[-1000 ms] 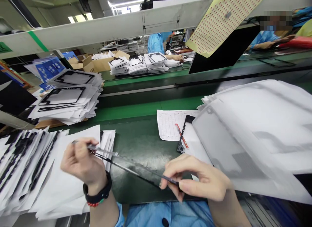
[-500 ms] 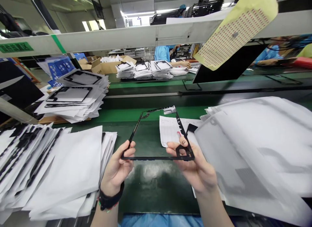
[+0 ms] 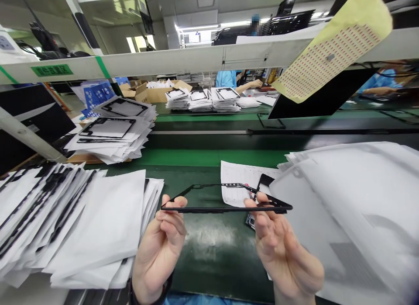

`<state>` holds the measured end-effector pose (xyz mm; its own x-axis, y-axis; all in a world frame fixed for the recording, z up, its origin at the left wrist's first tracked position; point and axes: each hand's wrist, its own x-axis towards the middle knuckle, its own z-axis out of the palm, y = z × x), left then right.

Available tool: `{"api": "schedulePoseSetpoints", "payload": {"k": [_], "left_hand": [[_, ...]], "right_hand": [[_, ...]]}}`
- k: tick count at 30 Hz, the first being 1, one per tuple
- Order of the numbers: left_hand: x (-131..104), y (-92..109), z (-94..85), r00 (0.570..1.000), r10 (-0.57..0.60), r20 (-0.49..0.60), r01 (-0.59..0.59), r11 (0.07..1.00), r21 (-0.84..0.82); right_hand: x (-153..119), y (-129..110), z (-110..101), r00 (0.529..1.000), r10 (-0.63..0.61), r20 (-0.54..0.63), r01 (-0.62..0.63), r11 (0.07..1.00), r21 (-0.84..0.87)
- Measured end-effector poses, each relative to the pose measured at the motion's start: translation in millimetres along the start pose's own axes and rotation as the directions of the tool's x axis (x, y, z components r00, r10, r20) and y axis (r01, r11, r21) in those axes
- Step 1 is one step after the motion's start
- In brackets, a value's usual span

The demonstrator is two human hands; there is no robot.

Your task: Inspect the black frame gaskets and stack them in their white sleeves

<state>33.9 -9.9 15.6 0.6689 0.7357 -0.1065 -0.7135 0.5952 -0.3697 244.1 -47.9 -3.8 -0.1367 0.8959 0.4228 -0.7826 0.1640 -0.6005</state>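
A thin black frame (image 3: 216, 210) is held above the green bench, tilted so its near edge faces me almost edge-on. My left hand (image 3: 163, 241) pinches its left corner between thumb and fingers. Near its right end, my right hand (image 3: 278, 241) grips it with fingers above and below the edge. Behind the frame lies a printed sheet (image 3: 232, 178) with a dark object (image 3: 266, 181) on it. Partly hidden by my right hand, a small device (image 3: 250, 221) rests on the bench.
Stacks of white sheets with black frames (image 3: 98, 226) (image 3: 114, 141) stand at left. Large translucent sheets (image 3: 353, 209) cover the right. A pale rail (image 3: 183, 53) crosses above, with a yellow sheet (image 3: 337, 47) hanging. A person in blue (image 3: 225, 79) is across the bench.
The frame has tipped from a raised angle to nearly flat, and looks wider. My right hand has moved right. The small device beside it has come into view.
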Motion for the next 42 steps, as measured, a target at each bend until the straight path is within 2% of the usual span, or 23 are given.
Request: {"api": "schedulePoseSetpoints", "payload": {"k": [4, 8, 15, 18, 21, 23, 25, 27, 29, 32, 34, 36, 39, 42], "left_hand": [[0.4, -3.6, 0.2, 0.998, -0.038, 0.041, 0.039, 0.999, -0.016], [0.4, -7.8, 0.0, 0.992, -0.071, 0.101, 0.069, 0.997, 0.028], [-3.5, -15.8, 3.7, 0.973, -0.095, 0.211, 0.058, 0.983, 0.174], [-3.6, -19.9, 4.2, 0.98, -0.053, 0.19, 0.01, 0.975, 0.224], [0.0, -25.4, 0.4, 0.992, 0.079, 0.103, -0.108, 0.941, 0.322], [3.8, -29.7, -4.8, 0.981, 0.194, 0.024, -0.184, 0.877, 0.443], [7.4, -34.0, -10.7, 0.957, 0.291, 0.002, -0.238, 0.778, 0.581], [9.5, -37.7, -15.3, 0.927, 0.37, 0.07, -0.314, 0.657, 0.685], [9.6, -40.3, -17.6, 0.887, 0.423, 0.186, -0.411, 0.538, 0.736], [7.0, -41.0, -16.5, 0.851, 0.417, 0.32, -0.495, 0.433, 0.753], [5.1, -38.6, -13.5, 0.865, 0.373, 0.335, -0.488, 0.47, 0.736], [4.0, -33.7, -9.5, 0.905, 0.302, 0.299, -0.424, 0.604, 0.675], [3.3, -24.4, -4.8, 0.964, 0.123, 0.236, -0.229, 0.835, 0.5], [2.7, -18.4, -3.7, 0.967, -0.031, 0.254, -0.068, 0.925, 0.373]], "right_hand": [[-6.3, -1.4, -2.1, 1.0, -0.005, 0.008, 0.005, 1.0, -0.005], [-13.2, -1.3, -7.0, 0.999, 0.007, -0.048, -0.008, 1.0, -0.022], [-12.5, 0.7, -6.7, 0.994, -0.023, -0.106, 0.022, 1.0, -0.012], [-7.3, 0.2, -1.5, 0.991, -0.043, -0.126, 0.045, 0.999, 0.008], [1.8, 1.9, 7.5, 0.968, -0.016, -0.249, 0.022, 0.999, 0.023], [9.9, 5.8, 15.1, 0.953, 0.019, -0.302, -0.004, 0.999, 0.05], [18.5, 11.2, 22.4, 0.946, 0.051, -0.32, -0.03, 0.997, 0.07], [25.9, 16.3, 28.5, 0.941, 0.075, -0.331, -0.058, 0.996, 0.062], [30.9, 19.9, 32.8, 0.945, 0.091, -0.315, -0.084, 0.996, 0.036], [32.5, 22.4, 35.5, 0.964, 0.132, -0.229, -0.131, 0.991, 0.017], [30.1, 22.4, 34.7, 0.977, 0.15, -0.151, -0.151, 0.989, 0.001], [25.4, 20.9, 32.7, 0.986, 0.146, -0.082, -0.149, 0.988, -0.03], [16.4, 15.5, 30.4, 0.993, 0.091, -0.071, -0.098, 0.99, -0.1], [7.8, 9.3, 32.0, 0.994, 0.058, -0.097, -0.071, 0.988, -0.138]]}}
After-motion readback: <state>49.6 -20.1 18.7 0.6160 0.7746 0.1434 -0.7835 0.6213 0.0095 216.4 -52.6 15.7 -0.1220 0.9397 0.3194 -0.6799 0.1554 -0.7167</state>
